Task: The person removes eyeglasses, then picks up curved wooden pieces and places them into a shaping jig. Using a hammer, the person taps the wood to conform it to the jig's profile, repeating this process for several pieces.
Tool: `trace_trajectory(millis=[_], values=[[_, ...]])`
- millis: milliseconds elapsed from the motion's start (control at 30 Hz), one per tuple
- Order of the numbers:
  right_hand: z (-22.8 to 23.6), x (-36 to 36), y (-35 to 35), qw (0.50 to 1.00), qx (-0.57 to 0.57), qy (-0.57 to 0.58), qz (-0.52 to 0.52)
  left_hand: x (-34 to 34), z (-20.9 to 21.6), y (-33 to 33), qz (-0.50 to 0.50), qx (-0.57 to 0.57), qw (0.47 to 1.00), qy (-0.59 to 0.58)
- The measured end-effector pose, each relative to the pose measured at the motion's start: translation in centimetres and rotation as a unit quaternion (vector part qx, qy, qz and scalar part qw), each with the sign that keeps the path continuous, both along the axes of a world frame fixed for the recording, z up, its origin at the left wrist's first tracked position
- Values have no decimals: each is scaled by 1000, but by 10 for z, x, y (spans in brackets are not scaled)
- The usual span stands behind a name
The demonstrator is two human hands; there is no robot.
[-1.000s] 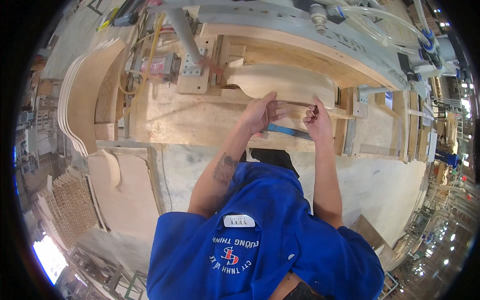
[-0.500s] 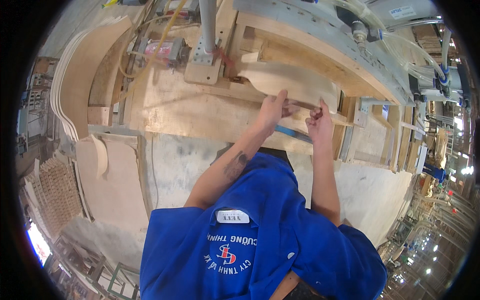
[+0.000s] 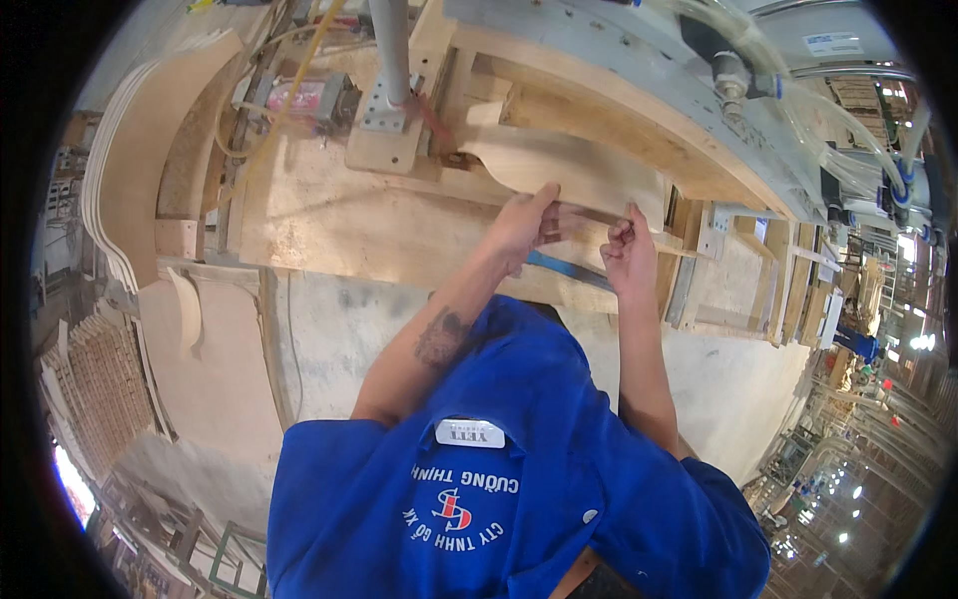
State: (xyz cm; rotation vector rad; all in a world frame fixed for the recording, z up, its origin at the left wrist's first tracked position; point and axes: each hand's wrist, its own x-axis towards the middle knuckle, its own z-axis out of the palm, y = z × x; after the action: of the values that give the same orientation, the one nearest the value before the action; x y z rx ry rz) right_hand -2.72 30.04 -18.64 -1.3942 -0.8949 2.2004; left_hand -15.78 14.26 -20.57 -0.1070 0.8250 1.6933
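Note:
A pale, curved sheet of plywood point(image 3: 564, 165) lies at the opening of a wooden press mould point(image 3: 589, 110), its near edge toward me. My left hand point(image 3: 529, 220) grips that near edge around its middle, thumb on top and fingers curled beneath. Near the sheet's right end, my right hand point(image 3: 629, 245) pinches the same edge between thumb and fingertips, with the other fingers folded in. The far edge of the sheet lies in the shade under the mould and is partly hidden. A blue strip point(image 3: 569, 270) shows on the bench front below my hands.
A grey metal beam point(image 3: 639, 70) with clear air hoses point(image 3: 828, 120) runs above the mould. At left, a grey post point(image 3: 389, 50) rises from the bench point(image 3: 329, 220), near a yellow hose point(image 3: 289, 90). Stacked curved plywood sheets point(image 3: 120, 150) stand farther left.
The whole scene has shifted slightly left as my view turned. Both hands keep their hold on the plywood's near edge, and the sheet has hardly moved within the mould.

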Motion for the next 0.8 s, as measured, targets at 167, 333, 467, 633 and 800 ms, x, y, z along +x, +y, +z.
trace_trajectory(millis=[167, 333, 467, 633, 800], values=[[3, -7, -5, 999, 10, -34, -8, 3, -1, 2, 20, -33, 999, 27], [-1, -4, 6, 998, 32, -33, 31, 1, 4, 10, 46, -44, 996, 56], [-16, 3, -5, 992, 82, -43, 89, -9, 10, 5, 38, -60, 996, 45], [-100, 29, -31, 555, 620, -272, 483, -12, 7, 8, 46, -62, 996, 34], [-116, 36, -31, 469, 573, -298, 603, -6, 3, 7, 53, -51, 996, 39]])
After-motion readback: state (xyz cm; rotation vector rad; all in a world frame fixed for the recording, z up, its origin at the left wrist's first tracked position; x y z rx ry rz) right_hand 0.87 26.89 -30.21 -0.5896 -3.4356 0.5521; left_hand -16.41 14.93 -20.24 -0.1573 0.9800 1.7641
